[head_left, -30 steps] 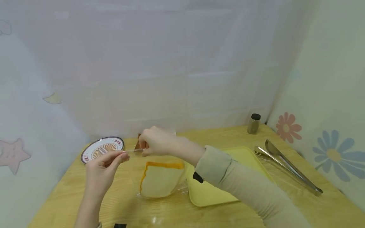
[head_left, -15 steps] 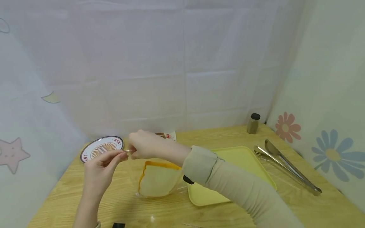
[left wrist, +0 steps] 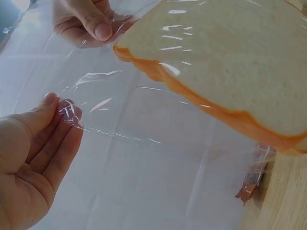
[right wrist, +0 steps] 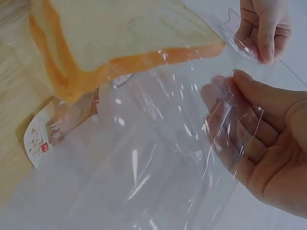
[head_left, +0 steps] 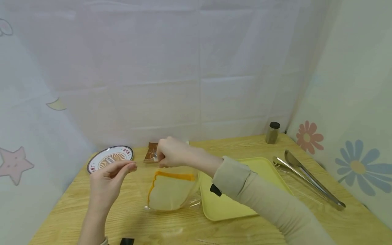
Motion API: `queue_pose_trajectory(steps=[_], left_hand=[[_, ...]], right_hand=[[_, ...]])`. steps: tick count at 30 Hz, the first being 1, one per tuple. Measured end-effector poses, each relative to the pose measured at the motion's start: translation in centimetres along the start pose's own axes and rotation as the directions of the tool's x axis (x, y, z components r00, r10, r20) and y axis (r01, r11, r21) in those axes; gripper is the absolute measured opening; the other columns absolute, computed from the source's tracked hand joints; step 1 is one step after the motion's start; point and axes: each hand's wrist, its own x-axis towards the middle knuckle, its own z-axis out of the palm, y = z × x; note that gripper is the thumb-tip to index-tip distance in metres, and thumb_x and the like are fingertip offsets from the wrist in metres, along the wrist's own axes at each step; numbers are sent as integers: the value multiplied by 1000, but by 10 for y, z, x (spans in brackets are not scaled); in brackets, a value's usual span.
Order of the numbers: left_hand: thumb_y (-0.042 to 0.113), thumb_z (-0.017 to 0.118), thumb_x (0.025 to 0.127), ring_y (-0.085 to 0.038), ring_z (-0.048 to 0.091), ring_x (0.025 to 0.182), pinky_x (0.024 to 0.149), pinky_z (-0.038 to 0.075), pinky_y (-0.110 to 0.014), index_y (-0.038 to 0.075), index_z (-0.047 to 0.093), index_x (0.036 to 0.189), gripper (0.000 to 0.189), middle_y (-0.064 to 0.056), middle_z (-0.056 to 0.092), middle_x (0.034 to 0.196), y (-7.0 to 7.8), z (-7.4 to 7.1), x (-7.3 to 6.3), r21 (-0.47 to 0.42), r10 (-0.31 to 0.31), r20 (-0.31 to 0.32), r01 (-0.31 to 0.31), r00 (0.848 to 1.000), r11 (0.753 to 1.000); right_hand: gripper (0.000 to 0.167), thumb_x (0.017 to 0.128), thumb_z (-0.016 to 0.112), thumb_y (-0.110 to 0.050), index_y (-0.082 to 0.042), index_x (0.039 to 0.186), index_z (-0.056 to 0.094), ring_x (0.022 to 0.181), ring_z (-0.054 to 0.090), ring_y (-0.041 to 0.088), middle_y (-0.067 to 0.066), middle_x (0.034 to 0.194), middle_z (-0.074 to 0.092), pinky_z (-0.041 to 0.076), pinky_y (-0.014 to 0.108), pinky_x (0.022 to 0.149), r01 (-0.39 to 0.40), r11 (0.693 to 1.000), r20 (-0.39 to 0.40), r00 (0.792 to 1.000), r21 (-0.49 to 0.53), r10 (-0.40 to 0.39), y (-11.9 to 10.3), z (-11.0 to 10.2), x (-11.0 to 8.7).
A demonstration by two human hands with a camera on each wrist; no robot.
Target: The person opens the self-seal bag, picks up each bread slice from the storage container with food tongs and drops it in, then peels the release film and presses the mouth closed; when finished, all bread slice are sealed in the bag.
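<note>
A slice of bread (head_left: 169, 192) with an orange crust lies inside a clear plastic bag (left wrist: 110, 108), low in the middle of the head view. My left hand (head_left: 105, 185) pinches one corner of the bag's top edge between thumb and fingers. Level with it and to its right, my right hand (head_left: 176, 153) pinches another part of that edge, its fingertips pointing down. Both wrist views show the film stretched between the hands, with the bread (right wrist: 139, 33) hanging back from the edge. In the right wrist view, the film covers the fingers (right wrist: 240, 120) of my right hand.
A yellow tray (head_left: 211, 212) sits right of the bread, partly under my right sleeve. Behind stand a printed oval plate (head_left: 95, 163) and a brown packet (head_left: 151, 151). Metal tongs (head_left: 312, 180) and a black-lidded jar (head_left: 272, 133) are at the right.
My right hand moved left along the bag's edge up to my left hand, then back right, uncovering the brown packet. My left hand has stayed nearly in place.
</note>
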Motion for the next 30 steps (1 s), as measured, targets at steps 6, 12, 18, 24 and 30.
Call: queue_pose_trajectory(steps=[6, 12, 18, 24, 30], left_hand=[[1, 69, 83, -2, 69, 73, 70, 54, -10, -1, 72, 89, 7, 25, 68, 77, -1, 0, 1, -2, -13, -9, 13, 1000, 1000], [-2, 68, 82, 3, 67, 72, 69, 54, -9, -2, 72, 88, 8, 25, 68, 76, -2, 0, 3, 1, -21, -26, 21, 999, 1000], [-1, 69, 81, 0, 68, 71, 69, 53, -9, -4, 72, 87, 7, 20, 69, 76, -5, 0, 4, -14, 11, -38, -12, 999, 1000], [1, 70, 82, 0, 68, 72, 69, 54, -9, -2, 73, 88, 7, 24, 68, 76, -6, 0, 5, -2, 3, -36, -3, 999, 1000], [-4, 68, 81, 1, 68, 72, 69, 54, -9, -4, 72, 89, 8, 24, 68, 76, -5, -1, 5, -12, -10, -35, 10, 999, 1000]], right_hand=[[21, 84, 69, -4, -8, 63, 70, 49, 52, 5, 4, 62, 68, 47, 14, 57, 6, 999, -4, 1000, 45, -6, 18, -5, -16], [22, 80, 65, 3, -8, 61, 69, 51, 50, 4, -1, 57, 62, 44, 14, 55, 12, 999, -16, 1000, 41, -12, 39, -7, -30], [17, 79, 67, 2, -6, 63, 67, 52, 49, 3, -2, 56, 59, 43, 13, 54, 1, 996, -35, 999, 92, 3, 57, -4, -47], [16, 82, 65, 2, -3, 68, 68, 51, 51, 3, 6, 60, 64, 46, 14, 51, -23, 972, -34, 999, 232, 32, 72, -2, -62], [9, 85, 66, -1, -1, 77, 70, 60, 60, 5, 8, 70, 69, 54, 19, 58, -25, 943, -87, 995, 332, 57, 85, 2, -75]])
